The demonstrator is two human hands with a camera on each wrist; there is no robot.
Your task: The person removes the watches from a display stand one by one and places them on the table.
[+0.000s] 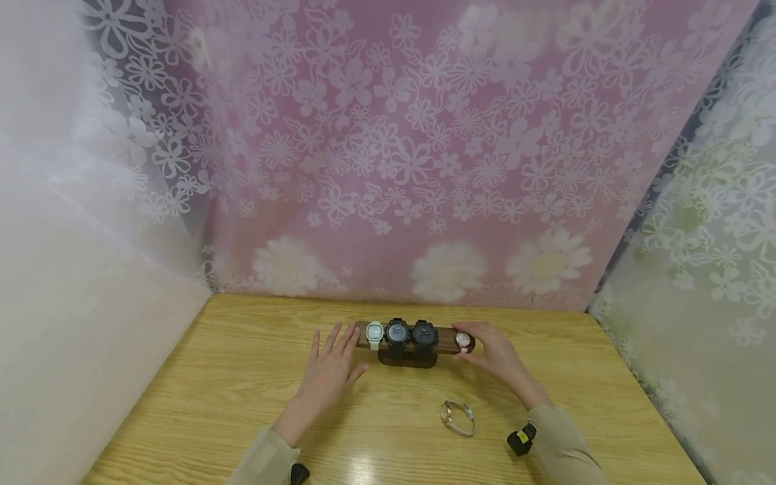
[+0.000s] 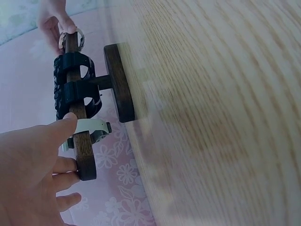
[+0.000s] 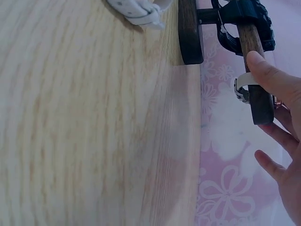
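Observation:
A dark wooden watch stand (image 1: 447, 341) holds several wristwatches on its crossbar. Near its left end sits a white watch (image 1: 374, 332), beside two black watches (image 1: 397, 333). At the right end is a small wristwatch with a pale strap (image 1: 463, 340); my right hand (image 1: 498, 356) holds it between thumb and fingers, the thumb (image 3: 270, 75) lying over strap and bar. My left hand (image 1: 329, 367) is beside the stand's left end, fingers extended and spread. In the left wrist view, the left thumb (image 2: 63, 128) overlaps the bar by the white watch; contact is unclear.
Another wristwatch with a pale band (image 1: 459, 418) lies on the wooden table (image 1: 212, 397), in front of the stand to the right. Pink floral sheeting (image 1: 388, 168) hangs behind the table, and pale sheeting stands at both sides.

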